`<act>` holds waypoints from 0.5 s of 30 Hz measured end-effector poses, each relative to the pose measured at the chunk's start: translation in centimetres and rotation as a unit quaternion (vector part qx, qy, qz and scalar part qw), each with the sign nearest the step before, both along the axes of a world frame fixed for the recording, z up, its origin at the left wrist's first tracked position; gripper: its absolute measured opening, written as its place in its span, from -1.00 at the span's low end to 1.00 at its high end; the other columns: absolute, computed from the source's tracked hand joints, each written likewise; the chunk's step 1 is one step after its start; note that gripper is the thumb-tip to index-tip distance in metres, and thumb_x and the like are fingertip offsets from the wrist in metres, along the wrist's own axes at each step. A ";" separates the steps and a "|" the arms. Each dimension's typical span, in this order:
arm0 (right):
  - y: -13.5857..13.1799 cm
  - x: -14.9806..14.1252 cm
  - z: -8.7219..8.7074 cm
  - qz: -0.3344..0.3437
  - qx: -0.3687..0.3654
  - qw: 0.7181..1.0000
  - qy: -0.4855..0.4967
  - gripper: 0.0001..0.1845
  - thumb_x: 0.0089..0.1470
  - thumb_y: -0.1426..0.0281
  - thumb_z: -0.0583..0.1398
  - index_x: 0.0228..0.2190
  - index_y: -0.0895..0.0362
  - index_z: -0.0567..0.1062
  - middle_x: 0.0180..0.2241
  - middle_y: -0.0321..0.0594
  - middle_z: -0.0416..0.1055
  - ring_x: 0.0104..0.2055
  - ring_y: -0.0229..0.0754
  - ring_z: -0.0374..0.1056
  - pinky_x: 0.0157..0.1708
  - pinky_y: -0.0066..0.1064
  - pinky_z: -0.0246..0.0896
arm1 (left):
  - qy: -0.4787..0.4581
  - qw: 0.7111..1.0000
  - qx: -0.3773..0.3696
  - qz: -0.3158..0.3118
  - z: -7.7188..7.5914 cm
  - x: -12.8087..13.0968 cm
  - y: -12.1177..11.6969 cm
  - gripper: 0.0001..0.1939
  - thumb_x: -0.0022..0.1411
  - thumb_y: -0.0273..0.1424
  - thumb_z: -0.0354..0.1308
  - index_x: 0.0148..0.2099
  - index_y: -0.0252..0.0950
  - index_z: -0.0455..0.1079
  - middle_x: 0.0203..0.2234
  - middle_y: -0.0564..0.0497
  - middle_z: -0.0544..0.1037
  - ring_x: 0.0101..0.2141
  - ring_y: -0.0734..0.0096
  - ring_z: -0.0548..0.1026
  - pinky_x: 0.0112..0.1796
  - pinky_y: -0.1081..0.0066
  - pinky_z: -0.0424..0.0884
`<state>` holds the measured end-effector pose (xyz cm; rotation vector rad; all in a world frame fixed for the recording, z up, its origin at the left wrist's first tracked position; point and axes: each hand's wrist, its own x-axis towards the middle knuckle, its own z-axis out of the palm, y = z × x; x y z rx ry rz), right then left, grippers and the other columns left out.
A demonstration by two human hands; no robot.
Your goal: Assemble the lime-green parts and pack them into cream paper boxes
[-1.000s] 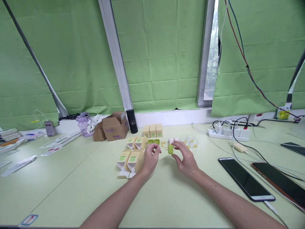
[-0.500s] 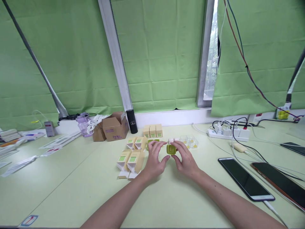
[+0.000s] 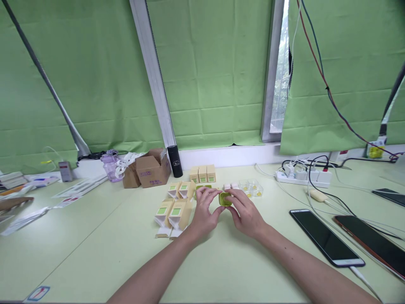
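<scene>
A small square olive-green container (image 3: 225,199), its inner side facing me, is held just above the table between both hands. My left hand (image 3: 205,211) grips its left side with fingertips and thumb. From the other side my right hand (image 3: 247,213) pinches it, with a finger reaching over its face. Behind my left hand lies another green piece (image 3: 207,186), partly hidden. Beyond my right hand are small pink-white pieces (image 3: 230,185) and a clear tray (image 3: 253,188) with yellow bits in it. Several cream boxes with green labels (image 3: 180,211) stand left of my hands, the near ones with flaps open.
More closed cream boxes (image 3: 202,173) stand behind. At the back are a brown carton (image 3: 154,171), a black cylinder (image 3: 175,161) and a purple bottle (image 3: 110,166). Phones (image 3: 325,236), cables and a power strip (image 3: 303,177) lie right. Another person's hand (image 3: 15,203) shows at the left edge.
The green container has shifted slightly left and turned its inner side more toward me. My left fingers, apart from it before, now touch it. A person's hand has appeared at the left edge.
</scene>
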<state>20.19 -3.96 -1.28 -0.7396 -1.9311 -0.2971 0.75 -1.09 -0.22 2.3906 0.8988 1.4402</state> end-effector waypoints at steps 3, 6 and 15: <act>0.0 -0.1 0.0 -0.004 0.004 1.000 -0.007 -0.60 0.27 0.63 0.09 0.09 0.10 0.37 0.10 0.11 0.38 0.15 0.09 0.34 0.03 0.01 0.45 | -0.005 1.000 0.003 0.001 0.1 0.0 -0.1 -0.60 0.28 -0.41 0.32 0.15 -0.14 0.46 0.04 -0.11 0.51 0.15 0.05 0.26 0.16 -0.03 0.30; 0.1 -0.1 0.0 -0.006 0.007 1.000 -0.009 -0.57 0.28 0.62 0.08 0.12 0.09 0.37 0.10 0.10 0.37 0.13 0.09 0.34 0.01 0.00 0.46 | -0.009 1.000 0.008 -0.001 0.1 0.0 -0.1 -0.60 0.27 -0.42 0.32 0.15 -0.15 0.46 0.02 -0.11 0.53 0.14 0.05 0.27 0.15 -0.03 0.32; 0.3 -0.3 -0.2 -0.002 0.008 1.000 -0.006 -0.57 0.29 0.62 0.05 0.12 0.08 0.37 0.10 0.09 0.36 0.15 0.08 0.34 0.00 -0.02 0.46 | -0.006 1.000 0.003 0.000 0.0 0.0 0.0 -0.62 0.28 -0.43 0.31 0.14 -0.16 0.47 0.01 -0.11 0.54 0.14 0.05 0.26 0.14 -0.02 0.33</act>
